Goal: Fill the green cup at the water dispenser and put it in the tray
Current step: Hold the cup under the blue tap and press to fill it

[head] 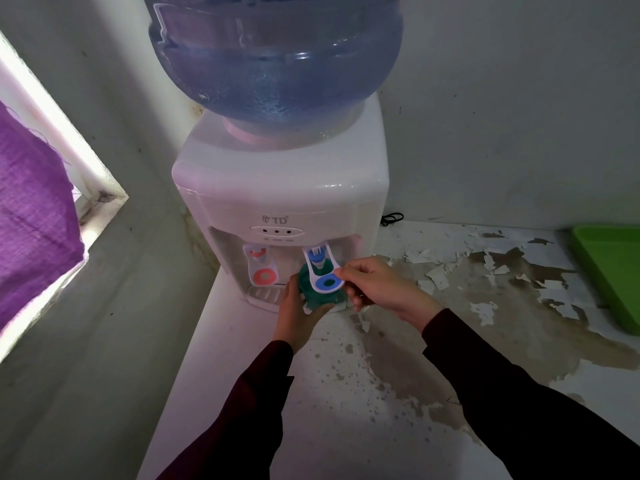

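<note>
A white water dispenser (280,188) with a blue bottle on top stands at the back of the counter. The green cup (308,289) sits under the blue tap, over the drip grille. My left hand (299,315) wraps around the cup from the front and left. My right hand (377,285) pinches the right edge of the blue tap lever (327,280) with thumb and fingers. The lever hides much of the cup's mouth, so the water level cannot be seen. The green tray (613,271) lies at the far right edge of the counter.
A red tap lever (265,270) hangs left of the blue one. The counter (398,393) has peeling, stained paint. A black cable (393,218) lies behind the dispenser. A purple cloth (34,209) hangs by the window at left. Walls close in behind and on the left.
</note>
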The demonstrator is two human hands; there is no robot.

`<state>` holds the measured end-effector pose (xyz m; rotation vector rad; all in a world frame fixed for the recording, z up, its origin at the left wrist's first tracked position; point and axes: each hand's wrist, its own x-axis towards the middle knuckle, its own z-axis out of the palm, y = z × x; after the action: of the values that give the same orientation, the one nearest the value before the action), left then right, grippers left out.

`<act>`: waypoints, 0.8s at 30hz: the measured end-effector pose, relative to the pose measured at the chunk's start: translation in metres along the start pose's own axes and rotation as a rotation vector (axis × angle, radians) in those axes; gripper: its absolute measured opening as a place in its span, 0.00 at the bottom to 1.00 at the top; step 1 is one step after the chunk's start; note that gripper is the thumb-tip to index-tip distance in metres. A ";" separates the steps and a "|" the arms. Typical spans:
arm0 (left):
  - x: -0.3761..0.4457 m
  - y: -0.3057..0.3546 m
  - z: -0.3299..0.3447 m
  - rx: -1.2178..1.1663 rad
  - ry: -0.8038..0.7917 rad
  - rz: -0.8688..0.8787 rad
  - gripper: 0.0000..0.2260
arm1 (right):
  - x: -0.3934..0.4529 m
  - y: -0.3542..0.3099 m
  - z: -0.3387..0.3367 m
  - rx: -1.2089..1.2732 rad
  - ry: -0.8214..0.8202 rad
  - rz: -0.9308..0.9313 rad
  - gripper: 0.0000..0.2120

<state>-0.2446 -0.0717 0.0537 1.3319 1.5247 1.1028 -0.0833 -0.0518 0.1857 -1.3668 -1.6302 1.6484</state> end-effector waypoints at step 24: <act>-0.015 0.009 -0.002 -0.011 0.008 -0.042 0.29 | 0.004 0.074 0.035 -0.240 0.340 -0.163 0.29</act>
<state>-0.2421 -0.0864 0.0638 1.2836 1.5436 1.0905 -0.0917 -0.0801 0.1092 -1.4876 -1.7180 1.0855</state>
